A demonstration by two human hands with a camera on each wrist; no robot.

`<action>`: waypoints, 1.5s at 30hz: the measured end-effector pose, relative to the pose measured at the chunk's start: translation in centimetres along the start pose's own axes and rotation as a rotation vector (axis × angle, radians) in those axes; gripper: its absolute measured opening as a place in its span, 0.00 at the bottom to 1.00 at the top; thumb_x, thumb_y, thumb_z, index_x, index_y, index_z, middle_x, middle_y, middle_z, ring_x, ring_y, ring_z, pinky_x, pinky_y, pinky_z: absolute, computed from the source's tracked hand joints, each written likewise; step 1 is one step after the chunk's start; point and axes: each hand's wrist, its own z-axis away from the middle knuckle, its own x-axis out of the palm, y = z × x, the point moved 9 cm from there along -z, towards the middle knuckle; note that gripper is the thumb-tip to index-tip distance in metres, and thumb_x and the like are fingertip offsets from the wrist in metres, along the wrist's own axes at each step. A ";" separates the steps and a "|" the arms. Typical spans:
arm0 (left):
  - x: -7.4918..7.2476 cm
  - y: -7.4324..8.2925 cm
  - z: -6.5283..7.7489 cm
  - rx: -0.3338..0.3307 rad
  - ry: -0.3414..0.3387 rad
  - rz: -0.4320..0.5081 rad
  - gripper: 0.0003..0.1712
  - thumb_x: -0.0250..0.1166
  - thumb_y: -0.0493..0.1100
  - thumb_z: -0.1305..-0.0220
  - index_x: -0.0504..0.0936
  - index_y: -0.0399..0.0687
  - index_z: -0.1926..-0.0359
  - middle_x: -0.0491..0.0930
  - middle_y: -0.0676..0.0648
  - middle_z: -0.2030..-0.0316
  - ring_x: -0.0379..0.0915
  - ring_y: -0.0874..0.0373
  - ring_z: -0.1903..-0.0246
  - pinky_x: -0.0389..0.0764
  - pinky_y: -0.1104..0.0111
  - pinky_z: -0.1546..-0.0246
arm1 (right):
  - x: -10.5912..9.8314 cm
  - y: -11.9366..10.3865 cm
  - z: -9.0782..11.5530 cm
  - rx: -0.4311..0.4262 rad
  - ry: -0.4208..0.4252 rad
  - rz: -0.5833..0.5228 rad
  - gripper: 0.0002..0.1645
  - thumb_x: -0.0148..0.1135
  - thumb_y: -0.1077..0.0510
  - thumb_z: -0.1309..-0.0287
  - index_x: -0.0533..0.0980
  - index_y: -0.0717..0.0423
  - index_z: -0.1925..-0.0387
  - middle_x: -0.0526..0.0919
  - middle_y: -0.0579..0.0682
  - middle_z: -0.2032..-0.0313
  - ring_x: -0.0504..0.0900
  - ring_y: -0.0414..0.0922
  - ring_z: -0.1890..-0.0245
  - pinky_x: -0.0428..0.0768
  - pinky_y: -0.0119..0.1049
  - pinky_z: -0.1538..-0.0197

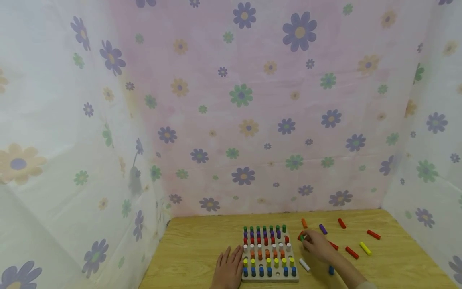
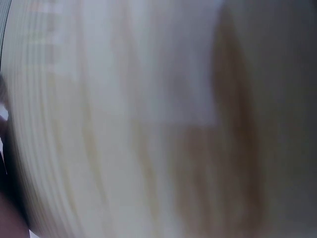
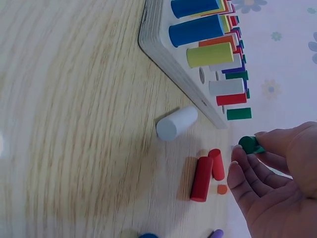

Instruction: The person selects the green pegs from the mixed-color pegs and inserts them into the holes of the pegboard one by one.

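A wooden pegboard [image 1: 270, 280] lies on the table, with rows of green, purple, red, white, orange, yellow and blue pegs standing in it. Along its left edge rests my left hand [image 1: 228, 268], fingers stretched out flat on the table and fingertips right at the board. My right hand [image 1: 319, 245] is just beyond the board's right edge. Between thumb and fingers it pinches a green peg [image 3: 247, 145], clearly seen in the right wrist view. Several holes show bare, one of them in the blue row. Only a blurred wood-grained surface fills most of the left wrist view.
Loose pegs lie right of the board: a white peg [image 1: 304, 265], a blue peg [image 1: 331, 270], a yellow peg [image 1: 365, 248], a purple peg [image 1: 323, 229], an orange peg [image 1: 304, 223] and several red pegs [image 1: 352, 252]. Flower-patterned sheets [image 1: 267, 108] enclose the table's back and sides.
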 end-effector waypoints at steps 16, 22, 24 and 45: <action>-0.1 0.1 0.1 0.001 -0.002 0.003 0.32 0.38 0.61 0.18 0.65 0.58 0.22 0.65 0.54 0.25 0.54 0.41 0.24 0.56 0.40 0.27 | -0.4 -0.5 -1.4 0.094 0.211 0.001 0.08 0.69 0.66 0.39 0.80 0.65 0.59 0.83 0.49 0.69 0.80 0.43 0.70 0.81 0.36 0.69; 0.1 0.0 0.1 0.009 0.006 0.020 0.32 0.36 0.62 0.17 0.65 0.59 0.22 0.64 0.55 0.25 0.54 0.40 0.24 0.55 0.39 0.27 | -0.1 -0.7 -2.0 0.083 0.225 0.010 0.06 0.70 0.65 0.39 0.79 0.62 0.62 0.82 0.48 0.68 0.80 0.42 0.68 0.80 0.36 0.67; 0.2 -0.1 0.1 0.011 0.004 0.021 0.33 0.35 0.62 0.17 0.64 0.59 0.22 0.64 0.55 0.24 0.53 0.40 0.24 0.54 0.39 0.26 | 0.0 -0.7 -2.3 0.079 0.228 -0.005 0.06 0.70 0.66 0.39 0.79 0.62 0.63 0.82 0.49 0.68 0.80 0.43 0.67 0.81 0.37 0.66; -0.2 0.1 0.1 -0.014 -0.005 0.025 0.32 0.38 0.61 0.18 0.65 0.59 0.22 0.65 0.55 0.25 0.54 0.42 0.24 0.54 0.40 0.26 | 1.7 -1.2 -3.9 0.068 0.232 0.004 0.06 0.69 0.69 0.40 0.79 0.60 0.66 0.82 0.48 0.69 0.82 0.44 0.67 0.85 0.43 0.63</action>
